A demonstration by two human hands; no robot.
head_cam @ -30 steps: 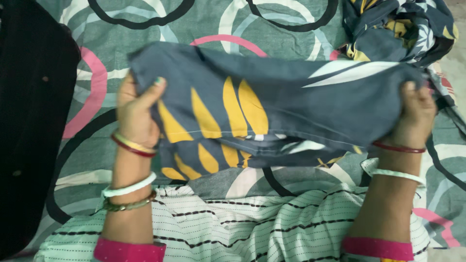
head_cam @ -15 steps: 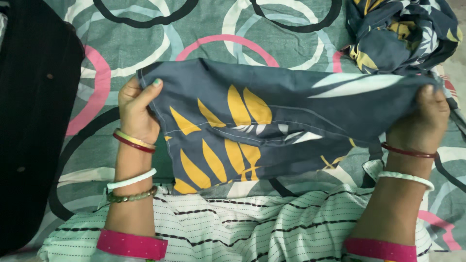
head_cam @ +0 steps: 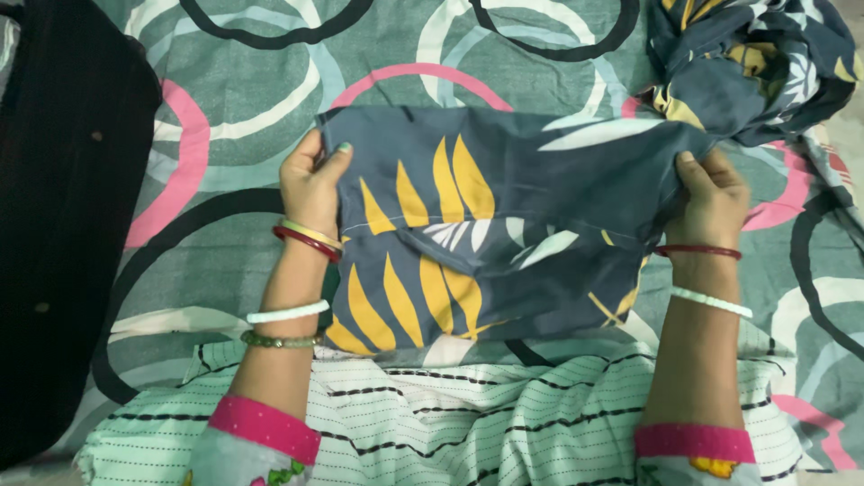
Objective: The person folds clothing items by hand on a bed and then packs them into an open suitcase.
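Note:
I hold a dark blue-grey cloth (head_cam: 504, 216) printed with yellow and white leaves, stretched between both hands above a bed. My left hand (head_cam: 313, 187) pinches its upper left corner, thumb on top. My right hand (head_cam: 714, 198) grips its upper right edge. The cloth's lower part hangs folded toward my lap. Both wrists wear red, white and beaded bangles.
A green bedsheet (head_cam: 270, 99) with pink, black and white rings lies beneath. A crumpled heap of matching dark leaf-print fabric (head_cam: 751, 63) sits at the upper right. A black cloth (head_cam: 63, 225) covers the left side. My white striped garment (head_cam: 486, 423) fills the bottom.
Both hands have moved inward toward each other, so the cloth is held narrower and hangs slacker, with more of its lower part showing.

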